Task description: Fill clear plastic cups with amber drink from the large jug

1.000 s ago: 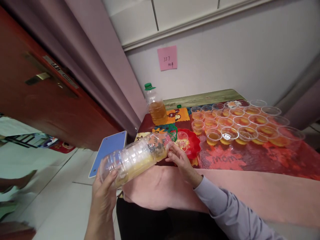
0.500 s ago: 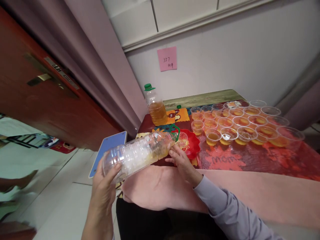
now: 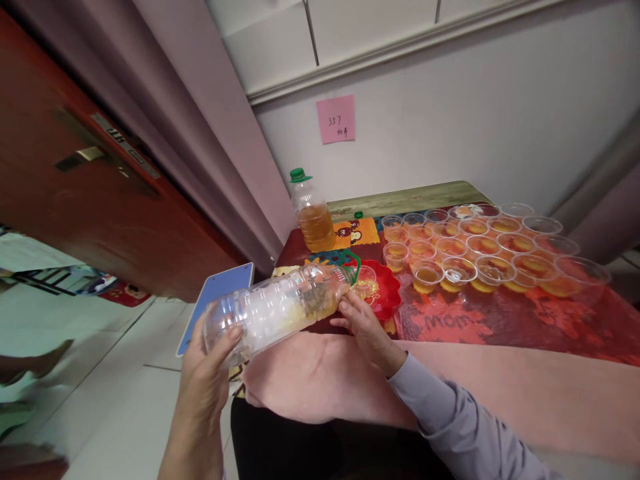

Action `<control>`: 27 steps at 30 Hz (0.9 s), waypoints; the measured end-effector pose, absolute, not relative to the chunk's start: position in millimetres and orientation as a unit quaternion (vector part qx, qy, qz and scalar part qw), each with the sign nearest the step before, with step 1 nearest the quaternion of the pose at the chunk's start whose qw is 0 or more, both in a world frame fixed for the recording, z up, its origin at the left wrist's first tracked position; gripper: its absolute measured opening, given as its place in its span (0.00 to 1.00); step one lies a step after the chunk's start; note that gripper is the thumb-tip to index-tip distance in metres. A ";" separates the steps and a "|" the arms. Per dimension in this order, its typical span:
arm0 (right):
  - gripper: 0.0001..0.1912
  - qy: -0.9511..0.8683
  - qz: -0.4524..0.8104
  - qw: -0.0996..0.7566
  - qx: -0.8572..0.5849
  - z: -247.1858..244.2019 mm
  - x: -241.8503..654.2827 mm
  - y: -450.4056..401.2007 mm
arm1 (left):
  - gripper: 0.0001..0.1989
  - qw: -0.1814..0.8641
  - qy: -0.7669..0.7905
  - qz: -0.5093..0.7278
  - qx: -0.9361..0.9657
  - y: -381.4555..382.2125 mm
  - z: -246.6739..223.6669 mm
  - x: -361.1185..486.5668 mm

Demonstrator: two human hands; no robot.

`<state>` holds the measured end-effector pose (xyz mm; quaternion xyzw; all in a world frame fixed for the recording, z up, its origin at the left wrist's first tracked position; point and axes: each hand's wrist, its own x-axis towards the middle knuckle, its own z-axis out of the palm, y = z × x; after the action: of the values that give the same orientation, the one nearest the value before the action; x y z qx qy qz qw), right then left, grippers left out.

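Observation:
A large clear plastic bottle [image 3: 280, 310] lies tilted in the air, its neck with a green handle ring [image 3: 354, 268] pointing right and slightly up. My left hand [image 3: 207, 363] is wrapped around its base end. Near the neck, my right hand [image 3: 363, 327] supports the bottle from below with its fingertips against it. A little yellowish liquid shows inside, toward the neck. Just beyond the mouth, a clear plastic cup [image 3: 367, 280] stands in a red scalloped plate [image 3: 393, 293]. Whether liquid is flowing cannot be made out.
Several clear cups of amber liquid [image 3: 484, 270] crowd the table's right side. A second bottle [image 3: 315, 227], green-capped and partly full, stands at the back left. Near it lies a green cap [image 3: 359, 215]. A blue board [image 3: 215, 300] is at the left; pink cloth [image 3: 320, 380] covers the front.
The bottle and both hands keep nearly the same pose. The view has shifted very slightly; the cups and second bottle stay in place.

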<state>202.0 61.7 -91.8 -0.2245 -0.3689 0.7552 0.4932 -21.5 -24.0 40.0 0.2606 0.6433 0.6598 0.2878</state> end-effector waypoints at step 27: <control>0.26 -0.351 0.772 0.484 -0.218 -87.4 202.2 61.7 | 0.47 0.284 0.652 0.641 0.288 -23.4 46.8 -24.1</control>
<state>202.2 61.7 -87.4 -0.2177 -0.3507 0.7718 0.4836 -24.1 -23.4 46.8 0.2880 0.6524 0.6409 0.2841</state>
